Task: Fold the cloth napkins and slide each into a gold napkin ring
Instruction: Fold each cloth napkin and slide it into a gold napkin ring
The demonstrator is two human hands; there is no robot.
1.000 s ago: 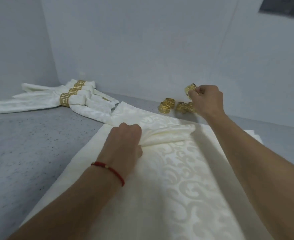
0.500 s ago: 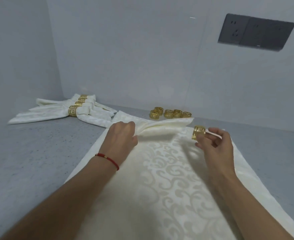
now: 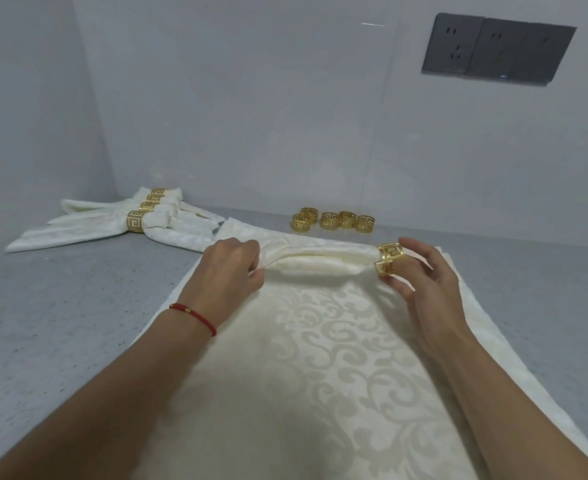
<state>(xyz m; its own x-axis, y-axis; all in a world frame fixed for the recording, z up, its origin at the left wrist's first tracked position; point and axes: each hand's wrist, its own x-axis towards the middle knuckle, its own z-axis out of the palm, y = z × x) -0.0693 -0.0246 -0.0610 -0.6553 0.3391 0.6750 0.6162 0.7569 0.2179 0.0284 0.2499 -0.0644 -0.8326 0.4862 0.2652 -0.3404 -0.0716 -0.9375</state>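
A cream damask napkin (image 3: 320, 358) lies spread on the grey counter in front of me. Its far end is gathered into a narrow roll (image 3: 315, 259). My left hand (image 3: 231, 268) grips the roll's left part, fingers curled round the cloth. My right hand (image 3: 424, 282) pinches a gold napkin ring (image 3: 390, 259) at the roll's right tip, and the tip sits at the ring's opening. Several loose gold rings (image 3: 332, 220) stand in a row near the back wall.
Finished napkins in gold rings (image 3: 136, 220) lie fanned in the back left corner. The grey speckled counter (image 3: 60, 306) stretches to the left. White walls close the back and left, with a dark socket panel (image 3: 497, 48) high on the right.
My right hand carried the gold ring from the row of rings back to the napkin and brought it against the roll's right tip. My left hand kept its grip on the cloth.
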